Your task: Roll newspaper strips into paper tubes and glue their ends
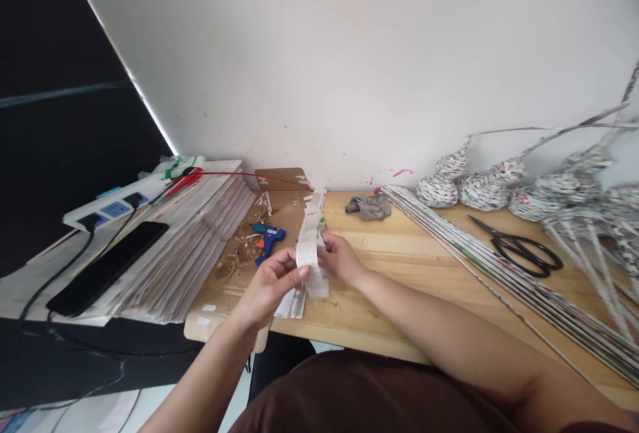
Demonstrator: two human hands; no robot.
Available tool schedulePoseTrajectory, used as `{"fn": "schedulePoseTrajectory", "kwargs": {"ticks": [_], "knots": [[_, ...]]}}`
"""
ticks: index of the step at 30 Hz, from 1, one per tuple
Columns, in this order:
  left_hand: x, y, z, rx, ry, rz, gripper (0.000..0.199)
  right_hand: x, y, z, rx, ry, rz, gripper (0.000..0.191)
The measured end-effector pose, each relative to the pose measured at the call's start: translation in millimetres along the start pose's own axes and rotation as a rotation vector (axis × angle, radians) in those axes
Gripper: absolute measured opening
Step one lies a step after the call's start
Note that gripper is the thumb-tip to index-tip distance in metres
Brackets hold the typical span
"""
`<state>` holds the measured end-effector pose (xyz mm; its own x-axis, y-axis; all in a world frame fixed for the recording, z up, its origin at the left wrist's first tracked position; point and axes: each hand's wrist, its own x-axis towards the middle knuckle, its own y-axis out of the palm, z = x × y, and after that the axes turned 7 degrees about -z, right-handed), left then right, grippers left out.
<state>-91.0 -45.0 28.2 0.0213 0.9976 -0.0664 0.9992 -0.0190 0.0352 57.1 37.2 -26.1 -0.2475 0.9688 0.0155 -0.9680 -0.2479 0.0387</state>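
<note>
A printed paper strip [308, 247] is held up over the table, its lower end curving down toward me. My left hand [272, 281] pinches the strip from the left, thumb on its front face. My right hand [342, 259] is closed at the strip's right side, with its fingertips partly behind the paper. Under both hands lies a narrow stack of paper strips [291, 304]. A blue glue gun [269, 240] rests on brown cardboard [239, 280] just left of the hands.
At left are stacked paper sheets [184, 253], a black phone [107, 267] and a power strip [116, 205]. A grey cloth [369, 207] lies behind my right hand. Rolled paper sticks [479, 260], black scissors [524, 251] and woven paper pieces [484, 190] are at right.
</note>
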Motion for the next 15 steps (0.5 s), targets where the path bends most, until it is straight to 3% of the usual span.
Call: {"fn": "schedulePoseTrajectory", "kwargs": {"ticks": [3,6,11,15], "knots": [[-22,7.0,-2,0.003,-0.106,0.242,0.041,8,-2,-1,0.116,0.099,-0.024,0.013],[-46,10.7,15,0.069,-0.277,0.452,0.048,11,-3,1,0.214,0.157,-0.066,0.014],[-75,-2.5,69,0.018,-0.453,0.424,0.036,16,-6,3,0.285,0.217,-0.098,0.021],[-82,-22.7,117,0.095,-0.404,0.314,0.036,18,-10,4,0.325,0.199,-0.118,0.025]]}}
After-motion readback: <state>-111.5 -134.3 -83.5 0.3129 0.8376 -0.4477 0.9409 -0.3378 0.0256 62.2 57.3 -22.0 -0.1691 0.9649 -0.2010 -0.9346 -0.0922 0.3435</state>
